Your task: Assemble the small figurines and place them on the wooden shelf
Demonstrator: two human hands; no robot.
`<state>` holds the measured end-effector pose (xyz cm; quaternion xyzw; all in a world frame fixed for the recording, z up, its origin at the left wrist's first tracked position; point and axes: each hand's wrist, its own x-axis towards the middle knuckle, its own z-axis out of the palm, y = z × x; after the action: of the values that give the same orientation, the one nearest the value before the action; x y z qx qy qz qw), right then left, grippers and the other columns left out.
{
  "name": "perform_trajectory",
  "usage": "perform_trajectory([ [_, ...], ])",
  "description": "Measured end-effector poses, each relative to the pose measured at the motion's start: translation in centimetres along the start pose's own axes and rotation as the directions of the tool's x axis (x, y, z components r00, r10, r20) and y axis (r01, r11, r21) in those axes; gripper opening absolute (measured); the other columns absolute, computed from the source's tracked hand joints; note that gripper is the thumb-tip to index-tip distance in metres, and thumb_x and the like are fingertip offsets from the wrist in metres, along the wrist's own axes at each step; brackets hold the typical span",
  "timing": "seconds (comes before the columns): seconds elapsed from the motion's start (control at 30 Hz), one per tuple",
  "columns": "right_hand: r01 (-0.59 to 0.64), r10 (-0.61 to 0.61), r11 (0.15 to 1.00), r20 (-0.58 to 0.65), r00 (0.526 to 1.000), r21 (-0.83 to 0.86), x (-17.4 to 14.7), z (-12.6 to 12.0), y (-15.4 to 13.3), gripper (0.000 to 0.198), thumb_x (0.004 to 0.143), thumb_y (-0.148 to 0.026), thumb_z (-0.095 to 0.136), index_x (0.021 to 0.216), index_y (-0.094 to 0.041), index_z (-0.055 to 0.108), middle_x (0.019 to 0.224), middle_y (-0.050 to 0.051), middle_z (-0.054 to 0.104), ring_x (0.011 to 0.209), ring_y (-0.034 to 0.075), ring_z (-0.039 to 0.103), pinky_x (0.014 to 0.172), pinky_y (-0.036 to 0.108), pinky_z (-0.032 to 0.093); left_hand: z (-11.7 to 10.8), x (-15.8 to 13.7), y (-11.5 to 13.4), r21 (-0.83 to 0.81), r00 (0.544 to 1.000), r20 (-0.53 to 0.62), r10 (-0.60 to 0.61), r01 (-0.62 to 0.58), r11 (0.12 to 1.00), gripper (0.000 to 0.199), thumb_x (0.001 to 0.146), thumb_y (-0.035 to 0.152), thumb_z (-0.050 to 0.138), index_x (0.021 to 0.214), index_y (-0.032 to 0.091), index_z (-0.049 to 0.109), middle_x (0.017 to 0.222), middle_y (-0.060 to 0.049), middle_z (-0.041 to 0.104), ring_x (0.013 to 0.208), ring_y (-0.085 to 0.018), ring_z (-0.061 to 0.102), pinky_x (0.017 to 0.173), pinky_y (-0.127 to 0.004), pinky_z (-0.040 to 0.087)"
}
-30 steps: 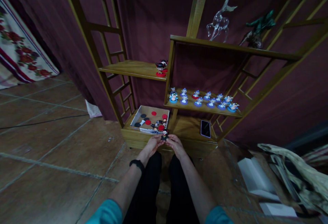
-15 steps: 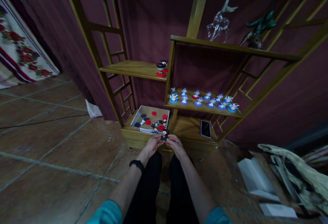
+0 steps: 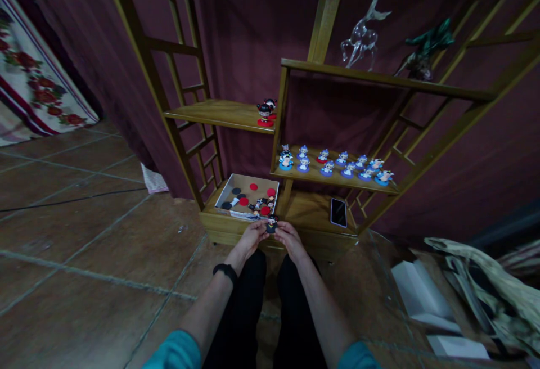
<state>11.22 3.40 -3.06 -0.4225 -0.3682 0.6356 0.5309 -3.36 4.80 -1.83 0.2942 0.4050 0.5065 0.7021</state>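
Between my two hands is a small black-haired figurine [image 3: 272, 221] on a dark round base, held upright in front of the cabinet's lower edge. My left hand [image 3: 253, 235] is closed on its left side, and my right hand [image 3: 288, 235] pinches it from the right. Just beyond them a shallow cardboard box [image 3: 225, 193] holds loose red and black discs and several small figurine parts. Two similar black-haired figurines [image 3: 265, 115] on red bases stand on the upper left shelf.
Several blue and white figurines [image 3: 327, 167] stand in two rows on the middle right shelf. A phone [image 3: 338, 212] lies on the lower shelf. Above are a clear deer ornament [image 3: 360, 43] and a green-and-brown sculpture [image 3: 426, 54]. White boxes [image 3: 424, 296] and cloth lie on the floor at right.
The figurine in my hands has tipped more upright, its face and base now turned further toward me. Both hands stay in nearly the same place.
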Motion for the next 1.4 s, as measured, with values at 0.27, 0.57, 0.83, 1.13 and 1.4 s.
perform_trajectory([
  [0.27,0.007,-0.007,1.0,0.007,1.0,-0.001,0.2,-0.25,0.33,0.039,0.056,-0.034,0.071,0.091,-0.022,0.058,0.087,0.002,0.062,0.076,0.015,0.058,0.072,0.031,0.044,0.24,-0.4,0.26,-0.001,0.999,0.035,0.015,-0.015,1.0,0.025,0.067,0.007,0.062,0.091,0.013,0.064,0.084,-0.007,0.064,0.065,-0.01,0.058,0.06,-0.02,0.047],
  [0.57,0.01,-0.01,1.0,0.004,1.0,0.001,-0.11,0.07,-0.12,0.037,0.057,-0.032,0.071,0.09,-0.021,0.057,0.084,0.002,0.061,0.075,0.014,0.057,0.071,0.03,0.044,0.34,-0.44,0.28,0.012,1.0,0.017,0.011,-0.011,1.0,0.025,0.067,0.007,0.063,0.091,0.013,0.064,0.085,-0.007,0.065,0.067,-0.01,0.059,0.062,-0.02,0.046],
  [0.83,-0.002,0.002,1.0,-0.023,1.0,-0.003,0.19,-0.02,-0.08,0.041,0.053,-0.035,0.073,0.088,-0.021,0.058,0.085,0.002,0.063,0.077,0.016,0.059,0.07,0.031,0.045,0.27,-0.24,0.17,0.016,0.998,0.063,0.02,-0.021,1.0,0.036,0.059,0.007,0.069,0.095,0.013,0.063,0.083,-0.007,0.065,0.067,-0.011,0.059,0.066,-0.023,0.045],
  [1.13,-0.013,0.013,1.0,-0.014,1.0,0.023,0.26,-0.22,0.11,0.04,0.054,-0.036,0.072,0.089,-0.022,0.06,0.084,0.001,0.063,0.074,0.015,0.059,0.071,0.031,0.045,0.63,-0.69,0.39,0.057,0.993,0.104,0.063,-0.069,0.996,0.047,0.05,0.009,0.074,0.096,0.011,0.063,0.078,-0.007,0.066,0.069,-0.013,0.059,0.068,-0.024,0.041],
  [1.4,-0.016,0.016,1.0,0.02,1.0,0.015,0.39,-0.33,0.25,0.042,0.054,-0.036,0.072,0.092,-0.021,0.06,0.088,0.003,0.064,0.075,0.015,0.058,0.07,0.029,0.044,0.44,-0.37,0.08,0.068,0.991,0.101,0.093,-0.1,0.993,0.046,0.049,0.008,0.075,0.092,0.012,0.063,0.076,-0.005,0.066,0.067,-0.012,0.059,0.069,-0.025,0.04],
])
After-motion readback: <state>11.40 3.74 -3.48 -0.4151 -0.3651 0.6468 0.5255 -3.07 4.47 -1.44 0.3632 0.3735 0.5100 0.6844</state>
